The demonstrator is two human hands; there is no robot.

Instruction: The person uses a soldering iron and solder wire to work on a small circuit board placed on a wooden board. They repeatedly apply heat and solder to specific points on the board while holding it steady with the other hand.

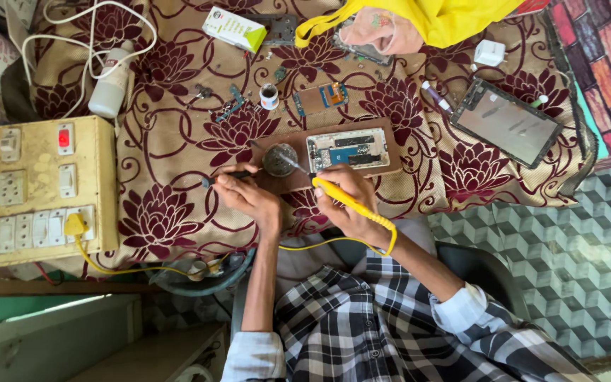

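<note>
Two hands work over a flowered maroon cloth [178, 141]. Her right hand [348, 201] is closed around a yellow-handled soldering iron [344, 200], its tip reaching to a small round tin [279, 159] just beyond the left hand [249, 194], which pinches a thin dark tool [224, 177]. Beside the tin, just ahead of the right hand, lies an opened phone [348, 148] on a brown board [390, 141].

Glossy yellow plastic soldering iron [351, 203]; matt floral cloth [178, 148]; wood board [390, 164].

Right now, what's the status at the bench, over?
Right hand grips yellow soldering iron, tip at small round tin. Left hand holds thin dark tool. Opened phone beside tin, unobstructed.
</note>
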